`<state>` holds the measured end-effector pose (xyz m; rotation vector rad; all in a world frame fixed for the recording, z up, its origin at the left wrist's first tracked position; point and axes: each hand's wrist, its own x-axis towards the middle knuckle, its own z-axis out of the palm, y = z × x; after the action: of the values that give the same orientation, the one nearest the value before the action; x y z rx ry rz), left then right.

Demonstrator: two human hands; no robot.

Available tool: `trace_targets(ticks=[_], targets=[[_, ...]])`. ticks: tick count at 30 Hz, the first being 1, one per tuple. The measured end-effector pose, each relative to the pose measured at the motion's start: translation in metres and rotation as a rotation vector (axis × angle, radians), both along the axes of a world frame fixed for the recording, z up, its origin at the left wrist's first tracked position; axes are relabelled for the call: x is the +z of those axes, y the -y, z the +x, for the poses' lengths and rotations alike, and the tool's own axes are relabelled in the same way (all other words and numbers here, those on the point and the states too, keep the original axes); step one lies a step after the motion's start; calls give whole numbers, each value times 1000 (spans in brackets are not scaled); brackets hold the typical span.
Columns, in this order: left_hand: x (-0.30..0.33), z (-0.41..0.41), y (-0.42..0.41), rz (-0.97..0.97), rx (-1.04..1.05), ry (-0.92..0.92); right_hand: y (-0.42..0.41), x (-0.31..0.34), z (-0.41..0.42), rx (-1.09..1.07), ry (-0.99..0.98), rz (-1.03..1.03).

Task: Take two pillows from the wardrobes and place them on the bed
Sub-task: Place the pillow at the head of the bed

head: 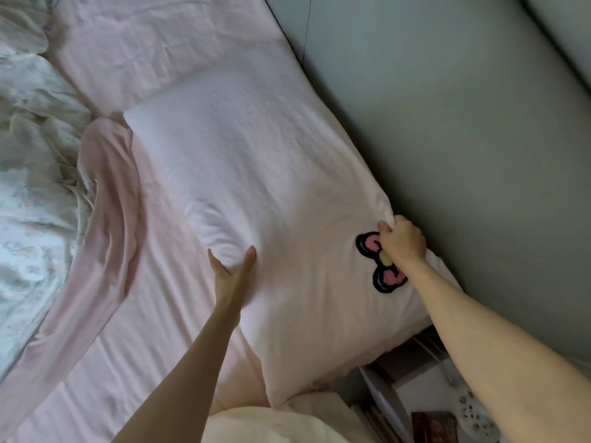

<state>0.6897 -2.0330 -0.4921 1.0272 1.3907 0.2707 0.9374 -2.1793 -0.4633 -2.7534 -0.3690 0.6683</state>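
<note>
A pale pink pillow with a black-and-pink bow patch lies on the pink bed sheet, along the grey headboard. My right hand pinches the pillow's edge on the headboard side, just above the bow. My left hand rests flat against the pillow's near edge, fingers spread, holding nothing. Only one pillow is visible.
A crumpled floral duvet with a pink underside is bunched at the left. The padded grey headboard runs along the right. A bedside stand with small items sits in the lower right, beside the mattress corner.
</note>
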Motion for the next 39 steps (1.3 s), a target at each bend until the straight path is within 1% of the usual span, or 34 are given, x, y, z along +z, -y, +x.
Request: trace_targets(ticks=[3, 5, 6, 8, 9, 10, 11, 12, 13, 14, 15, 19, 21, 22, 23, 24, 26, 29, 32, 35, 39], targets=[[17, -17, -2, 142, 1, -43, 15, 14, -15, 1, 64, 120], [21, -29, 0, 221, -43, -156, 24, 19, -30, 11, 135, 149], [21, -33, 3, 233, -82, -252, 27, 19, -36, 6, 144, 130], [17, -37, 14, 265, -212, -512, 36, 17, -48, 26, 118, -44], [15, -38, 22, 330, -320, -597, 44, 13, -53, 60, 103, -131], [12, -38, 32, 419, -434, -617, 51, 8, -59, 117, 96, -175], [10, -38, 42, 486, -532, -590, 58, 2, -68, 195, 71, -182], [7, -39, 53, 519, -610, -558, 67, -4, -78, 257, 8, -169], [4, -38, 60, 524, -682, -539, 72, -11, -87, 269, -82, -159], [2, -42, 74, 501, -726, -534, 82, -15, -99, 254, -169, -172], [1, -46, 84, 480, -756, -537, 89, -19, -107, 220, -213, -179], [3, -72, 108, 446, -857, -550, 93, -10, -124, 48, -305, -185], [9, -87, 110, 391, -905, -523, 85, 5, -135, 32, -261, -204], [13, -92, 109, 361, -924, -512, 80, 12, -141, 56, -197, -189], [15, -98, 107, 339, -930, -508, 77, 18, -150, 102, -127, -133], [22, -109, 104, 327, -917, -516, 73, 27, -164, 172, -74, -47], [37, -127, 94, 305, -849, -551, 64, 37, -193, 293, -53, 65], [61, -170, 83, 329, -695, -544, 40, 51, -245, 417, -137, 129], [86, -249, 75, 362, -534, -509, 9, 69, -321, 560, -271, 192], [104, -352, 77, 364, -383, -496, -14, 84, -417, 737, -399, 169], [125, -502, 82, 358, -162, -567, -34, 96, -554, 979, -420, 137]])
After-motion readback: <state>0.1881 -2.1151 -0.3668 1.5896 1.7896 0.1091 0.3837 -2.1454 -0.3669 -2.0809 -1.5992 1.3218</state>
